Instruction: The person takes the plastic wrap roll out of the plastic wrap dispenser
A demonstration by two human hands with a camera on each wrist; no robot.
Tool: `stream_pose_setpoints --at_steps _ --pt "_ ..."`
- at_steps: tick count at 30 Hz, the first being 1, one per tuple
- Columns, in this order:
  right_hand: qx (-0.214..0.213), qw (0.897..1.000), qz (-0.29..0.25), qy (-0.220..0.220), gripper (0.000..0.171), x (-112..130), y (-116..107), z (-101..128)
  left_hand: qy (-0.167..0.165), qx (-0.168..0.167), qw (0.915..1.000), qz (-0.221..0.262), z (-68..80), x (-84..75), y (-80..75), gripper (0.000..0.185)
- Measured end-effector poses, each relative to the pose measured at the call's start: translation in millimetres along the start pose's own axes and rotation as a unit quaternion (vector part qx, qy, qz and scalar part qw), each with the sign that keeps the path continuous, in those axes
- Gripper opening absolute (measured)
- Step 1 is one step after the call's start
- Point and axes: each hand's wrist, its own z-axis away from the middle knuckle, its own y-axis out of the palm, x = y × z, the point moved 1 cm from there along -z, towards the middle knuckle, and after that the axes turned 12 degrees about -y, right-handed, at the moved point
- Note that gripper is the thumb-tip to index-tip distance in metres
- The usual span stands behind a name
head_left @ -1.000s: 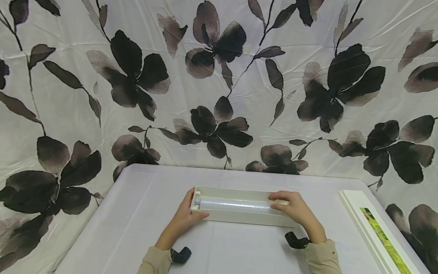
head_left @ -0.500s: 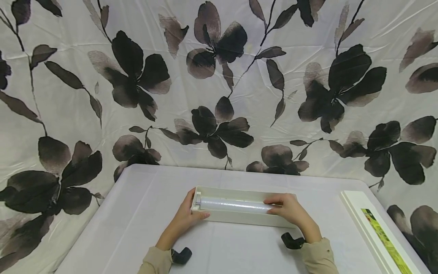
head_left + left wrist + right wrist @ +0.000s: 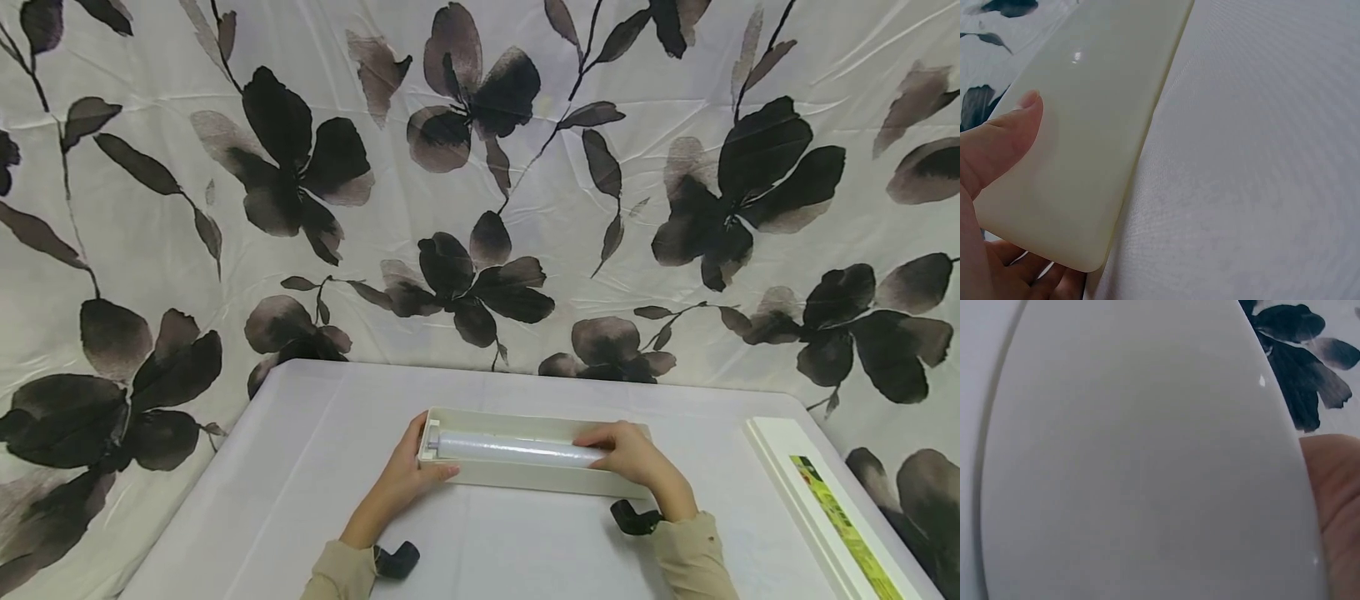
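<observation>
A long white box [image 3: 525, 477] without its lid lies across the middle of the table. Inside it runs a shiny, translucent whitish roll [image 3: 510, 448], which looks like plastic wrap. My left hand [image 3: 411, 467] grips the box's left end, thumb on the near wall and fingers round the end; the left wrist view shows the thumb [image 3: 1013, 140] flat on the box's side. With my right hand [image 3: 636, 460] reaching over the near wall, fingers and thumb straddle the roll near its right end, which they hide. The right wrist view is mostly filled by the box wall [image 3: 1147, 456].
A long white lid-like piece [image 3: 787, 492] with a yellow-green label [image 3: 843, 525] lies at the table's right side. Black wrist mounts [image 3: 397, 560] stick out at both sleeves. Behind the white table [image 3: 525, 550] hangs a flower-print cloth [image 3: 465, 192].
My right hand has moved left along the roll and closed in on it, its thumb and fingers sinking deeper into the box. The left hand and the box have stayed put.
</observation>
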Motion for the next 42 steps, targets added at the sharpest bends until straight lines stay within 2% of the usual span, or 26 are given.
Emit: stream_pose_setpoints --at_steps 2,10,16,30,42 --pt "0.006 1.000 -0.009 0.004 0.033 -0.7 -0.3 -1.3 -0.006 -0.003 1.0000 0.004 1.2 -2.3 -0.4 0.095" --pt "0.016 1.000 -0.022 0.013 0.036 -0.1 -0.5 -2.8 0.002 0.009 1.0000 -0.004 17.0 -35.0 -2.8 0.092" --pt "0.013 1.000 -0.015 0.023 0.036 3.4 0.9 -1.2 0.001 0.011 0.9999 0.002 19.5 -36.9 -2.4 0.092" --pt "0.017 1.000 0.000 -0.002 0.036 -3.2 3.9 -1.1 0.003 0.010 0.9999 0.005 20.4 -38.2 -2.6 0.091" --pt "0.033 0.999 -0.009 -0.028 0.033 -7.3 4.9 -2.3 -0.001 0.014 0.9999 0.008 20.4 -38.8 -2.8 0.092"
